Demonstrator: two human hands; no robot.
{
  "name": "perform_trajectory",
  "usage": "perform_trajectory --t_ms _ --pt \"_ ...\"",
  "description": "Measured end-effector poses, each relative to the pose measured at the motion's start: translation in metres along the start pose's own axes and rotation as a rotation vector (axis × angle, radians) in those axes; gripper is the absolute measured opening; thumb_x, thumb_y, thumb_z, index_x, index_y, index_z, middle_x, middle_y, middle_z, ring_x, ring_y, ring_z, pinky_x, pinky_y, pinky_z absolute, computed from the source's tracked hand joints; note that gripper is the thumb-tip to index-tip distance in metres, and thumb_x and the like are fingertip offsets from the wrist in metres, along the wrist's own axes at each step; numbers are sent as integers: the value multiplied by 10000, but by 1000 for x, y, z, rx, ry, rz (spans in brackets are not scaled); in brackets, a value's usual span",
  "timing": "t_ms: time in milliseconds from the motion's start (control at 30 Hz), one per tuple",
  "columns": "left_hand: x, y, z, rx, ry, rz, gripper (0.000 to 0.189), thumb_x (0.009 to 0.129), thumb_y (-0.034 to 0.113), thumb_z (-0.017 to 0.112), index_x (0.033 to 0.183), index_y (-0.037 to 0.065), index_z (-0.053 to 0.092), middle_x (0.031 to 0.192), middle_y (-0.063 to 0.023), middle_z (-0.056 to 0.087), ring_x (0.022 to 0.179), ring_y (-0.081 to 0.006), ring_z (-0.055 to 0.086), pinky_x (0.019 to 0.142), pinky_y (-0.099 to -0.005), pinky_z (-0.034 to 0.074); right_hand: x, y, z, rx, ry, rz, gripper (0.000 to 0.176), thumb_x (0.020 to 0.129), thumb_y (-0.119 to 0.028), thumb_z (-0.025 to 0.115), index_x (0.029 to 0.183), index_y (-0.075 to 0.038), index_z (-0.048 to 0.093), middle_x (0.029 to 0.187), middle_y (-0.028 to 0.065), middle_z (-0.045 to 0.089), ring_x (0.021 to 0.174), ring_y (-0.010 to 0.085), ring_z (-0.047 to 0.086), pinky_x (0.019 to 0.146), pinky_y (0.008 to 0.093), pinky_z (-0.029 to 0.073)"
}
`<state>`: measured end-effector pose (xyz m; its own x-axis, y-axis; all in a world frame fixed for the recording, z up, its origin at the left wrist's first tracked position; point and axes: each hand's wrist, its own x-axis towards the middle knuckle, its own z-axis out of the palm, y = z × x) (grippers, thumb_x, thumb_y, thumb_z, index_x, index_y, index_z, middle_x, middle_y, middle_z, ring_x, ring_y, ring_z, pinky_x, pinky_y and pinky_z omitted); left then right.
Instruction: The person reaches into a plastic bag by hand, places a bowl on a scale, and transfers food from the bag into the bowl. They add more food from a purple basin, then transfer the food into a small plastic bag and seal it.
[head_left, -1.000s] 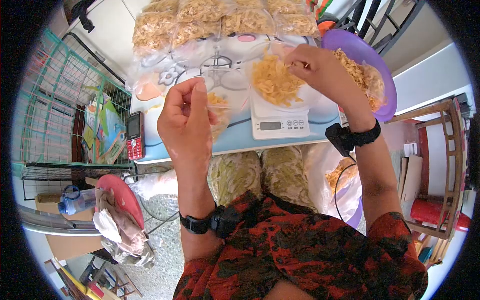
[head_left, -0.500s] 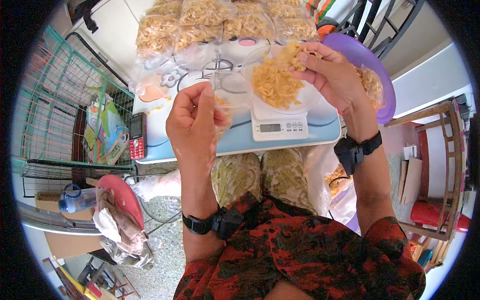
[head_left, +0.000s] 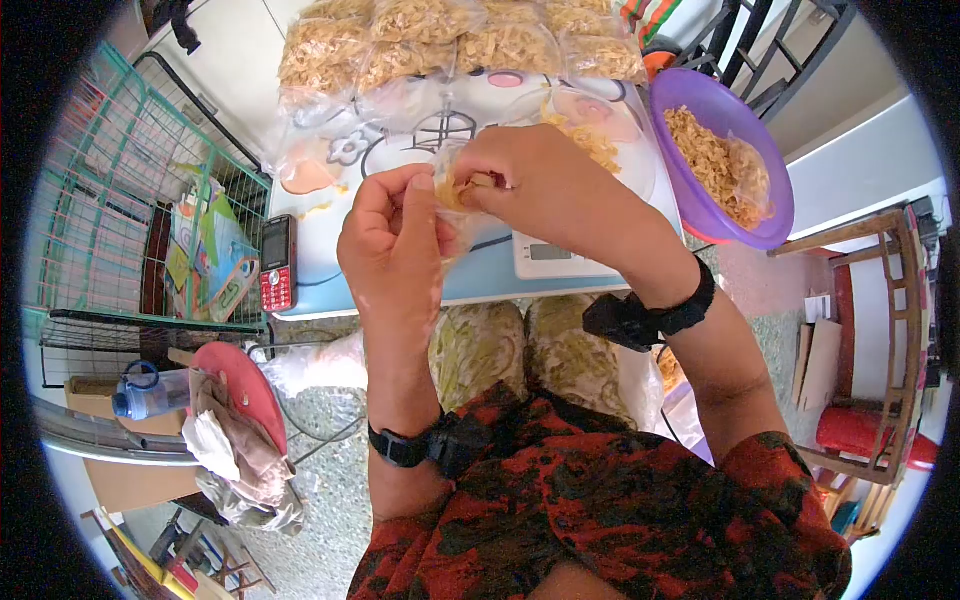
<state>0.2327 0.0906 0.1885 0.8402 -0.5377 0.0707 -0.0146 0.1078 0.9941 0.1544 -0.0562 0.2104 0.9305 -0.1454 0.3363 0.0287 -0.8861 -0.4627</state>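
My left hand [head_left: 393, 235] pinches the edge of a clear plastic bag [head_left: 455, 232] above the table's front half. My right hand [head_left: 545, 190] is at the bag's mouth, its fingers closed on a bunch of yellow dried flakes [head_left: 452, 192]. Part of the bag is hidden behind the hands. Beneath my right wrist stands a white kitchen scale [head_left: 538, 266], its display partly covered. A clear dish on it holds more loose dried flakes [head_left: 594, 146], mostly behind my right hand.
Filled bags of flakes [head_left: 415, 62] are stacked along the table's back. A purple basin [head_left: 786, 205] with flakes and a plastic bag stands at the right. On the table's left edge lies a red phone [head_left: 278, 262]. A green wire rack [head_left: 100, 200] stands farther left.
My right hand has moved left and down from above the dish to the bag's mouth, carrying flakes. My left hand still holds the bag in nearly the same place.
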Motion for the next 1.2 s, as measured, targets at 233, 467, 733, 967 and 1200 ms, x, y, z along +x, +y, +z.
perform_trajectory --t_ms 233,467,733,967,1200 --pt "2 -4 -6 1 37 20 201 942 212 612 993 20 645 674 6 572 537 -37 475 466 -190 348 11 -16 3 -20 -50 140 210 825 -193 656 892 -2 600 823 144 643 731 265 656 641 372 505" --pt "3 -7 -18 -66 42 -7 193 943 200 612 1001 19 642 669 23 548 542 -33 452 469 -188 336 -1 -25 5 439 -65 321 195 849 -124 669 912 26 561 889 78 633 762 113 652 571 243 538" --pt "-6 9 -21 -104 -3 -20 149 959 152 585 973 8 620 794 16 598 677 -20 493 585 -172 399 12 -15 51 -8 -38 -75 146 774 -167 611 830 -38 648 813 191 647 727 377 654 593 471 507" --pt "1 -10 -24 -145 91 13 167 958 199 582 979 39 623 631 33 507 520 -37 421 455 -198 323 14 -30 58 -143 6 52 83 790 -93 580 780 -27 629 773 179 620 749 370 623 617 458 479" --pt "7 -6 -35 -76 136 44 200 961 211 582 1008 20 619 713 8 546 530 -50 438 460 -198 351 -2 -1 1 -110 370 -242 172 837 -99 540 959 -53 652 915 162 644 828 332 640 740 420 525"
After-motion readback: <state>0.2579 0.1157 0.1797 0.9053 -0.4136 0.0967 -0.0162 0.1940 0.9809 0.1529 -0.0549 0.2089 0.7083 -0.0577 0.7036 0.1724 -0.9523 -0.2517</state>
